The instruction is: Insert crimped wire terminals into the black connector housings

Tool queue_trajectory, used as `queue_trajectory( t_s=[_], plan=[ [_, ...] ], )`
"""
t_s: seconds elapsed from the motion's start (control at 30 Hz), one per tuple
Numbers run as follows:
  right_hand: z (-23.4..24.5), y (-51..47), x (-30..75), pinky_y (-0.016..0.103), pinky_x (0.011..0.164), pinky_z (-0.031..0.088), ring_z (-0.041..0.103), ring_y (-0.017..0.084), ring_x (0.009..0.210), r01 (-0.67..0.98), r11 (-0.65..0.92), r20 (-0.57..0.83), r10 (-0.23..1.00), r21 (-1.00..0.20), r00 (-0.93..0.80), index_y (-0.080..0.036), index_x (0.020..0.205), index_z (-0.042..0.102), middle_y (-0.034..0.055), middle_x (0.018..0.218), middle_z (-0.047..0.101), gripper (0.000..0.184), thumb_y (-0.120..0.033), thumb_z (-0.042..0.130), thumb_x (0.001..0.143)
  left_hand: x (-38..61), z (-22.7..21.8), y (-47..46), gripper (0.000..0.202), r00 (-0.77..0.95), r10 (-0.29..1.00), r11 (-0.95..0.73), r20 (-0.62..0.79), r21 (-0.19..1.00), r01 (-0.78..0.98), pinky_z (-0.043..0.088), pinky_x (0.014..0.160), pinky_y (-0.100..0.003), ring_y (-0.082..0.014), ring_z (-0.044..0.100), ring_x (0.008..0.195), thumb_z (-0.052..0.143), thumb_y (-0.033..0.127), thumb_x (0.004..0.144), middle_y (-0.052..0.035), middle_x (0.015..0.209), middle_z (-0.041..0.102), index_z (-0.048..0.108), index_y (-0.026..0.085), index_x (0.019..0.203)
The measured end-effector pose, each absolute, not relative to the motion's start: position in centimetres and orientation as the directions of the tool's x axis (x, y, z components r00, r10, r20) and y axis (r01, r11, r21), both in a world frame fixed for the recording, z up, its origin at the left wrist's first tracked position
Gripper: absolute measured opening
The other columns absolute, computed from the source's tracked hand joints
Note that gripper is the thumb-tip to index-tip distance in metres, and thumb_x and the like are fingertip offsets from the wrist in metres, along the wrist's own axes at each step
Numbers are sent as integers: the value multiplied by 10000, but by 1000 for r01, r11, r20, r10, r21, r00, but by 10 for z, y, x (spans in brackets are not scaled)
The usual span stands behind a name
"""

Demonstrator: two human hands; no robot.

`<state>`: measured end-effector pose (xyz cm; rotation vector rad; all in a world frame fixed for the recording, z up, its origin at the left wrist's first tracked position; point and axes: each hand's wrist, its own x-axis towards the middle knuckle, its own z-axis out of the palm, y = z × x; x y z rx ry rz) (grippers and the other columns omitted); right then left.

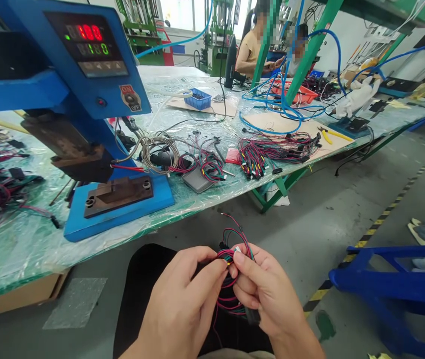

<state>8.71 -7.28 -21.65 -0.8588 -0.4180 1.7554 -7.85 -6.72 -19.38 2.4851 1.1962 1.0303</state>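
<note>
Over my lap, a coiled wire harness (pixel 229 301) of red, black and green wires is held between both hands. The thumb and fingers of my left hand (pixel 186 294) pinch its upper strands, near a small yellow mark. My right hand (pixel 263 286) grips the coil from the other side, its thumb by a small white connector (pixel 237 250). A dark block-shaped piece (pixel 252 315) shows beneath the right fingers. One loose wire end rises above the hands. Parts of the coil are hidden behind the fingers.
A blue heat press (pixel 118 209) stands on the film-covered table at left. Wire harness bundles (pixel 268 152), yellow-handled cutters (pixel 334 133) and a blue bin (pixel 197 98) lie on the tabletop. A blue stool (pixel 395 279) is at right. Two people sit farther back.
</note>
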Motion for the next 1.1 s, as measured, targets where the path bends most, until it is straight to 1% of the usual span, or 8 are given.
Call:
queue_trajectory(
  t_s=[0.13, 0.2, 0.27, 0.43, 0.6, 0.83, 0.97, 1.1],
  plan=[
    [-216, -73, 86, 102, 319, 227, 203, -24, 362, -675, -368, -351, 921, -640, -170, -145, 794, 641, -34, 636, 636, 273, -343, 825, 828, -82, -196, -70, 271, 430, 696, -681, 575, 339, 649, 533, 742, -286, -184, 605, 921, 586, 3, 914, -87, 1069, 632, 677, 178, 1101],
    [-215, -73, 86, 103, 314, 223, 198, -25, 360, -678, -378, -352, 918, -630, -185, -143, 796, 647, -31, 636, 642, 272, -343, 830, 824, -84, -197, -70, 291, 459, 625, -728, 632, 259, 635, 530, 787, -317, -201, 597, 944, 593, -25, 894, -106, 1066, 637, 681, 144, 1114],
    [-215, -73, 86, 103, 312, 221, 196, -25, 357, -677, -380, -343, 918, -631, -196, -140, 785, 649, -36, 623, 633, 279, -345, 835, 819, -85, -198, -70, 297, 490, 579, -767, 652, 230, 599, 516, 844, -338, -209, 585, 965, 598, -55, 878, -118, 1049, 640, 680, 104, 1114],
    [-216, -74, 85, 105, 321, 225, 208, -26, 358, -660, -364, -317, 928, -657, -196, -139, 762, 635, -47, 606, 616, 297, -349, 835, 824, -87, -200, -70, 304, 509, 620, -768, 597, 329, 550, 490, 844, -320, -186, 573, 931, 602, -72, 888, -103, 1022, 650, 673, 93, 1133],
    [-216, -74, 87, 104, 323, 218, 202, -25, 360, -654, -387, -325, 919, -650, -222, -145, 764, 607, -48, 594, 614, 306, -349, 824, 837, -89, -199, -70, 316, 525, 647, -756, 553, 377, 535, 507, 814, -308, -181, 595, 935, 582, -35, 929, -90, 1039, 649, 651, 144, 1180],
    [-216, -77, 90, 108, 324, 217, 224, -23, 362, -614, -407, -340, 912, -676, -230, -152, 800, 599, -35, 632, 643, 310, -366, 821, 832, -91, -191, -64, 201, 623, 653, -756, 431, 423, 500, 496, 739, -292, -175, 578, 860, 554, 14, 965, -62, 966, 640, 626, 170, 1070],
    [-216, -78, 90, 107, 321, 214, 222, -24, 359, -612, -410, -344, 910, -676, -230, -152, 793, 591, -40, 626, 635, 317, -372, 816, 837, -92, -189, -64, 174, 597, 696, -712, 400, 492, 500, 487, 735, -276, -157, 568, 846, 580, 22, 960, -33, 932, 621, 617, 184, 1011],
    [-216, -77, 90, 103, 322, 230, 211, -22, 368, -628, -408, -355, 909, -663, -216, -155, 804, 588, -39, 628, 635, 311, -363, 816, 839, -91, -190, -66, 259, 535, 744, -658, 400, 577, 484, 509, 800, -249, -144, 591, 922, 614, 9, 939, -39, 1016, 618, 620, 195, 1119]
  ],
)
